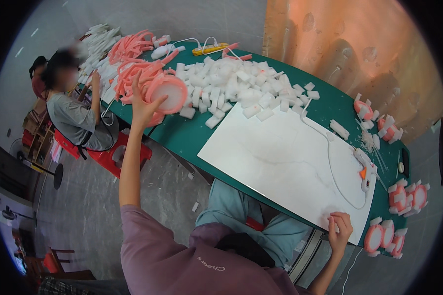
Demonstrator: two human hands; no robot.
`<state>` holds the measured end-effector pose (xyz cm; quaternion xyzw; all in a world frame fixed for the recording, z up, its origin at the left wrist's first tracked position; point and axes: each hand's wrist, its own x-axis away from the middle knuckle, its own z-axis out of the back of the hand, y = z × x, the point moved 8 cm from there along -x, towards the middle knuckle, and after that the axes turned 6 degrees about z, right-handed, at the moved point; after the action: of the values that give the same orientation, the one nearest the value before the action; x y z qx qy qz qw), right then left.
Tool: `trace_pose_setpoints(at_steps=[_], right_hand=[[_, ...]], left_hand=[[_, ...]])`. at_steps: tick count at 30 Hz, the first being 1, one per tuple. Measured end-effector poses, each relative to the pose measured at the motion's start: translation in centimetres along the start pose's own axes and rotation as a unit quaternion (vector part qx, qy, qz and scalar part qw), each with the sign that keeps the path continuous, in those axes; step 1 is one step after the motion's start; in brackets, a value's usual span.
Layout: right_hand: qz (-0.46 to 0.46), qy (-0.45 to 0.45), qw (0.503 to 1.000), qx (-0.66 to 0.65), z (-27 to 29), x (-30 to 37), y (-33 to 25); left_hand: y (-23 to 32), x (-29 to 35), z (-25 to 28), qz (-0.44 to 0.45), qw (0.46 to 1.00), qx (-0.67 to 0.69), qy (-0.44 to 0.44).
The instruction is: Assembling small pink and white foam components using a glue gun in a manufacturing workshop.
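Fingers curled, the right grip [340, 232] is at the near edge of a white board [270, 157]; whether it pinches anything cannot be told. Room for moving looks widest over that board, bounded by a glue gun [365, 183] and its looping cord [329, 147] toward the right, with pink ring pieces [375, 238] just past the right edge. Farther off, the left grip [143, 105] clasps a pink-rimmed disc [175, 97] above the left stretch of the green bench [182, 135], thumb across the pale face. The disc looks light and soft, likely to dent under a hard squeeze; its rim seems the safer hold. White foam blocks [246, 86] crowd its right, pink strips [127, 82] its left. Beyond, a co-worker [81, 120] sits at the bench.
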<state>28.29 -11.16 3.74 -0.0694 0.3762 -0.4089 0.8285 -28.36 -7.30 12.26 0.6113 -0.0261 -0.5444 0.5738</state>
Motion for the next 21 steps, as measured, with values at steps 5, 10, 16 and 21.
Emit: trace_pose_setpoints(at_steps=[5, 10, 16, 21], right_hand=[[0.046, 0.013, 0.994, -0.103, -2.0, -5.3, -3.5], [-0.074, 0.025, 0.900, -0.429, -4.8, -10.0, -6.0], [-0.143, 0.005, 0.807, -0.573, -4.1, -12.5, -7.5], [-0.254, -0.024, 0.759, -0.600, -5.3, -11.6, -5.6]], left_hand=[[7.5, 2.6, -9.3, 0.042, 0.980, 0.154, -0.115], [12.7, 7.5, -18.6, 0.222, 0.877, 0.328, -0.272], [16.6, 11.1, -22.5, 0.260, 0.814, 0.368, -0.366], [14.7, 11.9, -23.8, 0.292, 0.810, 0.357, -0.361]])
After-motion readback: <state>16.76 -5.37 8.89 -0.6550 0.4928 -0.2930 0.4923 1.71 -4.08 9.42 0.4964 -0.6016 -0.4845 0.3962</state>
